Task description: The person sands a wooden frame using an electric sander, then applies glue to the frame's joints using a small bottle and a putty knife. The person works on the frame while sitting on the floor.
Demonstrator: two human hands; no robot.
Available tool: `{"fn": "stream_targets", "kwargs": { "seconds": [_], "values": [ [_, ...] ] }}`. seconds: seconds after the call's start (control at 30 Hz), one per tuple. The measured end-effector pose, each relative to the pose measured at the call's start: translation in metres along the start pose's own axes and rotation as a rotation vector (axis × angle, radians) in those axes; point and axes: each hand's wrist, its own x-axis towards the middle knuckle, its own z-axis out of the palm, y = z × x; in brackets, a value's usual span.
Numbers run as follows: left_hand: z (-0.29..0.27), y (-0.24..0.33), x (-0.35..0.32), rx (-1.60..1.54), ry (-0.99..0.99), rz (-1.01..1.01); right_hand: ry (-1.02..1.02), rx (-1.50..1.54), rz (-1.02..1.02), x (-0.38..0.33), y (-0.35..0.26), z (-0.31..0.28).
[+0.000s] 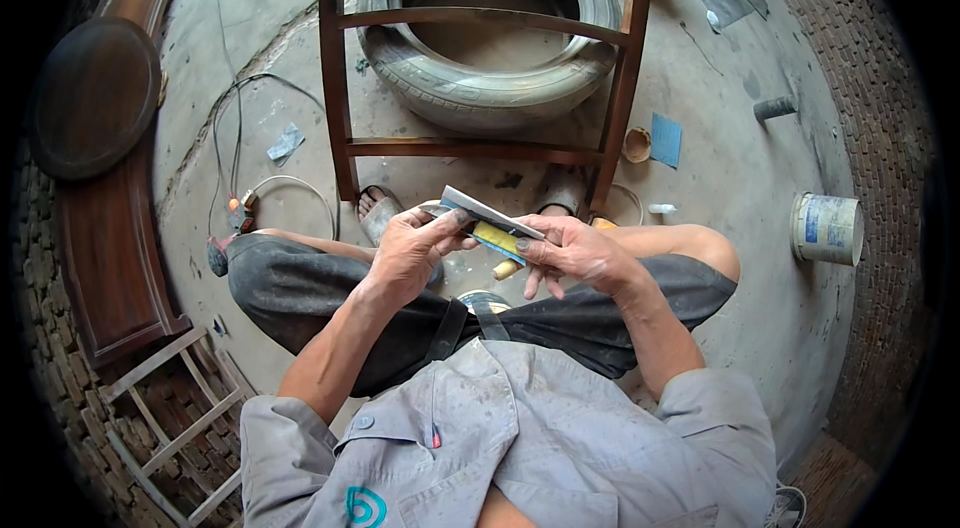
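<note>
- The left hand [408, 250] grips the left end of a folded sheet of sandpaper [487, 211], thumb on top and fingers curled beneath it.
- The right hand [572, 250] closes on a sanding block [497, 240], yellow with a blue edge, and pinches the right end of the sandpaper against it.
- The sandpaper is held above the knees, in front of the person's chest, between both hands.
- Its long axis runs from left to right, tilted a little: the left end sits higher and farther away, the right end lower and nearer.
- The grey-white face of the sheet is turned up.
- The block lies just under the sheet, along the same line, touching it.
- A short pale wooden piece [506, 269] sticks out below the right hand's fingers; whether it is part of the block cannot be told.
- Beyond the hands stands a dark wooden chair frame [340, 78], its legs just past the person's sandalled feet.
- A car tyre [480, 93] lies flat on the concrete floor [740, 178] behind the frame.
- A blue sheet [666, 139] lies on the floor right of the frame, and a white tin [827, 227] stands farther right.
- A round dark tabletop [95, 93] rests at the far left.
</note>
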Motion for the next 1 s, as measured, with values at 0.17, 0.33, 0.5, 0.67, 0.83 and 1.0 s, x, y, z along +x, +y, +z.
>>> {"fn": "stream_targets", "kwargs": {
  "seconds": [0.17, 0.33, 0.5, 0.67, 0.83, 1.0],
  "values": [
    [0.000, 0.001, 0.000, -0.013, -0.002, -0.018, -0.075, -0.025, -0.002, 0.007, 0.005, 0.000],
    [-0.005, -0.009, 0.004, 0.011, 0.009, 0.007, 0.064, -0.191, -0.062, 0.012, 0.011, 0.001],
    [0.000, -0.008, 0.003, -0.015, -0.004, 0.032, 0.399, -0.753, -0.421, 0.022, 0.010, 0.002],
    [-0.001, -0.012, 0.004, 0.022, -0.056, 0.007, 0.264, -0.363, -0.179, 0.022, 0.009, 0.003],
    [0.004, -0.003, 0.001, 0.067, -0.083, 0.008, 0.328, -0.448, -0.212, 0.020, 0.001, 0.004],
    [-0.002, -0.004, 0.002, 0.124, -0.071, -0.030, 0.332, -0.434, -0.068, 0.015, -0.011, 0.009]
  ]
}}
